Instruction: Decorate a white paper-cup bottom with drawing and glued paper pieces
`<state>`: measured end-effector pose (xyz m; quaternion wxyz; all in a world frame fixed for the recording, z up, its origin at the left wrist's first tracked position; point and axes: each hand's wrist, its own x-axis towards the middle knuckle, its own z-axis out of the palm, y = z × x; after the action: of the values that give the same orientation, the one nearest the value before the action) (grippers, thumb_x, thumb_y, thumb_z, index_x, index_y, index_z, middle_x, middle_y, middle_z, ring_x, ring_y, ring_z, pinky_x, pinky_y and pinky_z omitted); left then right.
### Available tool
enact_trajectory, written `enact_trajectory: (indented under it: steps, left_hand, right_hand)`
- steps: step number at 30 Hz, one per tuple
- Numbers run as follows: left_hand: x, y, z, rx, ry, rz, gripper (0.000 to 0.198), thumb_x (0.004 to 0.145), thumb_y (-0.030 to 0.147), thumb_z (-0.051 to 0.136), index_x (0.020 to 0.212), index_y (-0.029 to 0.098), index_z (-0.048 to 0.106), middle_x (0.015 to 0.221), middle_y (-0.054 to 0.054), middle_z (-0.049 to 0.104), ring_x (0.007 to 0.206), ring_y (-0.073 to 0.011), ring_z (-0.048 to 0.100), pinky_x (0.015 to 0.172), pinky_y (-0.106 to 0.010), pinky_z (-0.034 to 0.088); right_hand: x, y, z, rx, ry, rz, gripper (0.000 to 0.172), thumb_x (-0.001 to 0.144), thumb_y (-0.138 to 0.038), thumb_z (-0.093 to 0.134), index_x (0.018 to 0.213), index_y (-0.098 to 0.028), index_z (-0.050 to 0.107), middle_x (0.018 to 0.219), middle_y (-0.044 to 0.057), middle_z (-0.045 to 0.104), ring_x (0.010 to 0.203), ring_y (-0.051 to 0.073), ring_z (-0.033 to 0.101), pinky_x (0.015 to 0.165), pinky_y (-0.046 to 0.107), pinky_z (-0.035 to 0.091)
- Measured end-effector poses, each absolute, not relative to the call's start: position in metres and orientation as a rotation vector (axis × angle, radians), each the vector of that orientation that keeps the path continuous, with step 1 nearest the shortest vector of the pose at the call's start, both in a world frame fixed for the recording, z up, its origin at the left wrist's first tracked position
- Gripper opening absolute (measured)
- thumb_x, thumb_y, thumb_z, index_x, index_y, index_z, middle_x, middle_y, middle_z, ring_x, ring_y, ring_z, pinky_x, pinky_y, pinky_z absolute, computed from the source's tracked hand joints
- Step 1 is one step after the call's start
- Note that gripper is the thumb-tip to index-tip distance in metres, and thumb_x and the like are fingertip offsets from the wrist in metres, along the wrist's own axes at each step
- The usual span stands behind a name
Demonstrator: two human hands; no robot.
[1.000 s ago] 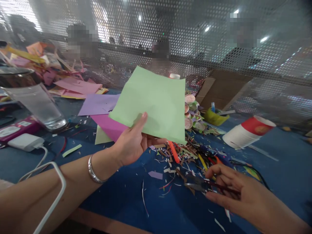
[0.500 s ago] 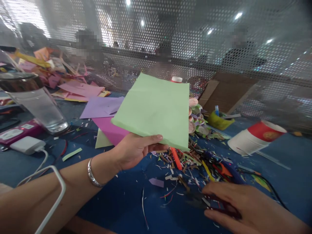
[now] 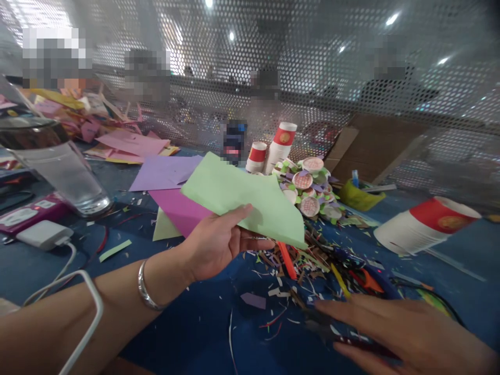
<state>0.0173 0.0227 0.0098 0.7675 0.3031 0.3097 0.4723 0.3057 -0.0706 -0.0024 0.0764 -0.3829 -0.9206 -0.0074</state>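
A light green sheet of paper [image 3: 250, 200] is pinched in my left hand [image 3: 219, 242], thumb on top and fingers beneath. Its right side bends downward. Under and behind it lie a magenta sheet [image 3: 177, 211] and a purple sheet [image 3: 164, 172]. My right hand [image 3: 406, 328] is palm down at the lower right, fingers stretched out and thumb apart. Between them lies a blurred hand tool [image 3: 324, 325] with dark jaws and dark reddish handles; whether it is scissors or pliers I cannot tell.
Paper scraps [image 3: 269, 263] litter the blue table around several tools. Behind stand stacked paper cups [image 3: 279, 148] and a heap of small decorated discs [image 3: 308, 190]. A cup stack [image 3: 425, 224] tilts at right. A glass of water [image 3: 74, 177] and a charger [image 3: 45, 234] occupy the left.
The green sheet has tipped down toward flat, uncovering the cups and discs behind it. My right hand has slid slightly left over the tool. The view has shifted a little.
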Motion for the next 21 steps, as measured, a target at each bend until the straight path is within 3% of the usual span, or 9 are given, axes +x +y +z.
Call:
enact_trajectory:
  steps: [5, 9, 11, 15, 21]
  left_hand:
    - [0.018, 0.022, 0.014, 0.623, 0.627, 0.997, 0.029, 0.106, 0.023, 0.044, 0.118, 0.008, 0.067, 0.109, -0.017, 0.078, 0.089, -0.0234, 0.078, 0.078, -0.036, 0.067]
    - [0.019, 0.02, 0.012, 0.591, 0.565, 1.006, 0.028, 0.106, 0.024, 0.046, 0.108, 0.011, 0.071, 0.106, -0.012, 0.079, 0.09, -0.0212, 0.077, 0.083, -0.039, 0.068]
    - [0.019, 0.019, 0.011, 0.579, 0.576, 0.997, 0.027, 0.106, 0.024, 0.046, 0.107, 0.011, 0.071, 0.104, -0.011, 0.079, 0.088, -0.0201, 0.077, 0.081, -0.037, 0.068]
    - [0.021, 0.018, 0.011, 0.586, 0.583, 0.98, 0.028, 0.106, 0.025, 0.046, 0.106, 0.012, 0.071, 0.103, -0.01, 0.079, 0.088, -0.0205, 0.077, 0.077, -0.035, 0.068]
    - [0.02, 0.017, 0.009, 0.628, 0.586, 0.962, 0.03, 0.107, 0.025, 0.044, 0.114, 0.011, 0.069, 0.108, -0.014, 0.078, 0.091, -0.023, 0.077, 0.08, -0.036, 0.067]
  right_hand:
    - [0.305, -0.063, 0.007, -1.376, -2.43, -0.349, 0.042, 0.097, -0.048, 0.057, 0.136, -0.035, 0.062, 0.109, -0.001, 0.081, 0.087, 0.021, 0.08, 0.069, 0.027, 0.065]
    - [0.294, -0.058, 0.016, -1.362, -2.226, -0.491, 0.038, 0.097, -0.059, 0.053, 0.121, -0.034, 0.067, 0.09, -0.005, 0.082, 0.063, 0.016, 0.077, 0.05, 0.021, 0.059]
    - [0.289, -0.057, 0.018, -1.349, -2.217, -0.483, 0.036, 0.099, -0.058, 0.052, 0.119, -0.033, 0.068, 0.084, -0.006, 0.081, 0.057, 0.014, 0.075, 0.048, 0.019, 0.057]
    - [0.286, -0.058, 0.017, -1.329, -2.214, -0.411, 0.036, 0.098, -0.058, 0.053, 0.116, -0.032, 0.07, 0.086, -0.006, 0.082, 0.056, 0.012, 0.074, 0.053, 0.017, 0.058]
    - [0.285, -0.059, 0.015, -1.326, -2.179, -0.318, 0.037, 0.096, -0.06, 0.056, 0.114, -0.032, 0.073, 0.085, -0.005, 0.082, 0.056, 0.014, 0.075, 0.045, 0.018, 0.056]
